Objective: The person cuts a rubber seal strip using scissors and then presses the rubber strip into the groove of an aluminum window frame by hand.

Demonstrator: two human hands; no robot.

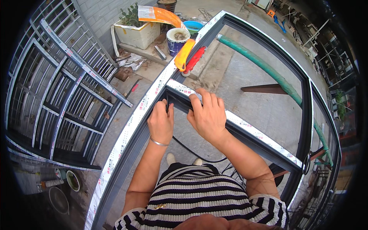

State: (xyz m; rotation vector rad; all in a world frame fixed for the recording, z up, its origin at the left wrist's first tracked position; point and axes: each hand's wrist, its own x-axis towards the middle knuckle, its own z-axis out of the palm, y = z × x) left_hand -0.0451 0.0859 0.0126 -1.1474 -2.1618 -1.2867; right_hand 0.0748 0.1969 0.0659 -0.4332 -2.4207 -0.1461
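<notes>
Your left hand (160, 122) has its thumb and fingertips pinched together on the black strip (184, 145), in the corner where the crossbar (260, 135) meets the left side of the frame (132, 128). From there the strip hangs down and curves off to the right, in front of your shirt (199, 189). Your right hand (209, 117) is just beside it, with bent fingers over the crossbar and thumb toward its near edge; you can't tell whether it pinches anything. Beyond your hands, a yellow thing (185, 55) and a red one (195, 60) sit together at the frame's far left side. A green pipe (260, 63) shows through the far opening. Other frames (86, 67) stand well apart at left; a bucket (177, 46) and planter (138, 36) are at far left.
</notes>
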